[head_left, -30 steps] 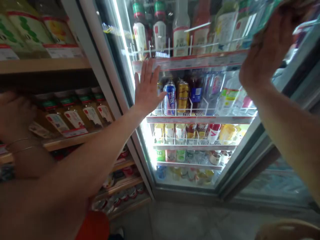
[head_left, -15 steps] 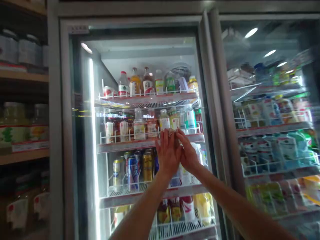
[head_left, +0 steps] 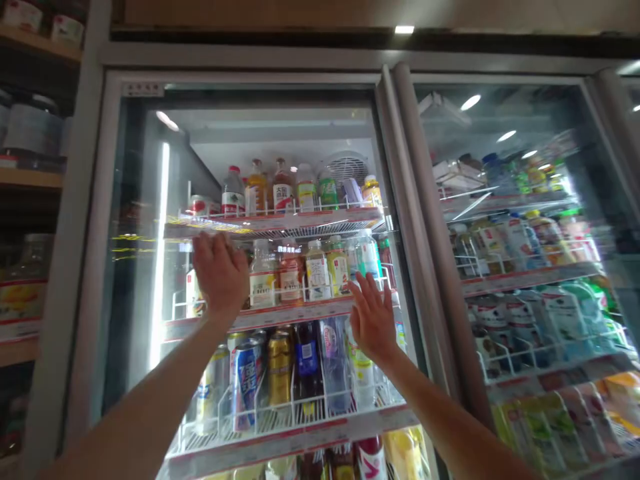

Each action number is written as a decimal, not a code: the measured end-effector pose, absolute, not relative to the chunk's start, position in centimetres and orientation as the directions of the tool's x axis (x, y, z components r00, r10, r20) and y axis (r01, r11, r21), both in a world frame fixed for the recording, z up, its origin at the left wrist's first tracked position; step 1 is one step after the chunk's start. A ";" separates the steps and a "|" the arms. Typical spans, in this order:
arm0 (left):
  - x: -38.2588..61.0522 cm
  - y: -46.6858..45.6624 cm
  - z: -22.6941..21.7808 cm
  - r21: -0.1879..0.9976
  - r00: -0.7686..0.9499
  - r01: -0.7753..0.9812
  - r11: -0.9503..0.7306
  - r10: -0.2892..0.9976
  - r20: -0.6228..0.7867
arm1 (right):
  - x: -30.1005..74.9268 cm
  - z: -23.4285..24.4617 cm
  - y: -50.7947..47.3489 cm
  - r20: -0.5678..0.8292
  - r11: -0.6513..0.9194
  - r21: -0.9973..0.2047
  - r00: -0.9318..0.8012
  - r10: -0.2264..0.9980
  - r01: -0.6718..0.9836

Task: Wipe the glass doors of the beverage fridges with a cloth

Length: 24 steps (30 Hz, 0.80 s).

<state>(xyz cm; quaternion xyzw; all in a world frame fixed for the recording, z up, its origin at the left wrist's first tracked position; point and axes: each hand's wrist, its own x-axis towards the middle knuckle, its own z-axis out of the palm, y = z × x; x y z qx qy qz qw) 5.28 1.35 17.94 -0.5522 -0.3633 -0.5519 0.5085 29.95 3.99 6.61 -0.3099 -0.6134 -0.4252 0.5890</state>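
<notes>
Fingers [head_left: 203,245]: spread straight, nothing grasped, laid flat against the tall clear glass cooler door [head_left: 135,200]. The left hand [head_left: 220,273] is placed higher, the right hand [head_left: 373,320] lower, near the grey metal door frame [head_left: 400,220]. Pressure is judged best applied evenly through both palms. Door: grey-framed, reflective, apparently shut, directly ahead.

Blue can [head_left: 245,383], gold can [head_left: 279,367], red-edged shelves [head_left: 280,313].

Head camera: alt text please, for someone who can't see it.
Both hands lie open and flat against the closed glass door of a lit drinks cooler: the left hand in front of the bottle shelf, the right hand lower, near the door's right edge. Cans stand on the shelf below; a second cooler stands alongside.
</notes>
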 end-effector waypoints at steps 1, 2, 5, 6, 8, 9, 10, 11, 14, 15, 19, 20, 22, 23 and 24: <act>7.0 1.7 17.4 -0.145 0.100 0.965 -0.220 -0.202 0.974 | 30.0 6.6 4.0 0.985 0.445 0.161 -0.115 -0.128 0.881; 9.1 2.1 16.8 -0.235 0.195 0.945 -0.229 -0.183 0.964 | 30.1 6.6 4.1 0.983 0.445 0.172 -0.121 -0.140 0.879; 13.2 2.4 16.6 -0.611 0.617 0.743 -0.273 -0.077 0.783 | 30.8 6.5 4.5 0.970 0.445 0.225 -0.158 -0.183 0.867; 12.9 2.2 17.5 -0.639 0.652 0.719 -0.274 -0.054 0.756 | 31.0 6.4 4.6 0.967 0.441 0.239 -0.170 -0.192 0.865; 10.0 1.5 20.2 -0.506 0.509 0.833 -0.225 -0.049 0.859 | 31.2 6.2 4.7 0.964 0.430 0.249 -0.181 -0.193 0.868; 8.1 1.2 21.6 -0.359 0.346 0.916 -0.179 -0.099 0.933 | 31.3 6.1 4.7 0.965 0.424 0.247 -0.183 -0.186 0.871; 6.5 1.0 22.7 -0.201 0.174 0.967 -0.156 -0.174 0.969 | 31.2 6.0 4.7 0.966 0.419 0.244 -0.183 -0.181 0.874; 5.5 0.9 23.3 -0.117 0.076 0.979 -0.168 -0.232 0.970 | 31.2 6.0 4.7 0.967 0.416 0.241 -0.181 -0.178 0.877; 6.7 1.3 21.5 -0.231 0.186 0.952 -0.202 -0.217 0.958 | 31.1 5.9 4.6 0.969 0.410 0.226 -0.161 -0.188 0.884; 7.9 1.6 20.3 -0.315 0.278 0.928 -0.200 -0.189 0.942 | 31.1 6.0 4.6 0.969 0.410 0.225 -0.158 -0.191 0.884; 8.1 1.7 18.6 -0.641 0.654 0.729 -0.240 -0.028 0.756 | 31.2 6.0 4.5 0.967 0.411 0.233 -0.164 -0.197 0.881; 6.5 1.4 19.2 -0.594 0.603 0.775 -0.214 -0.029 0.797 | 31.2 6.0 4.5 0.966 0.406 0.233 -0.162 -0.200 0.884; 2.7 0.6 20.5 -0.347 0.336 0.927 -0.142 -0.095 0.937 | 31.2 5.9 4.6 0.968 0.388 0.220 -0.151 -0.200 0.895; 1.1 0.2 20.7 -0.221 0.201 0.966 -0.133 -0.152 0.968 | 31.2 5.9 4.6 0.970 0.376 0.212 -0.146 -0.197 0.902; 0.0 0.0 20.5 -0.145 0.118 0.980 -0.140 -0.184 0.976 | 31.2 5.8 4.6 0.971 0.364 0.204 -0.142 -0.190 0.909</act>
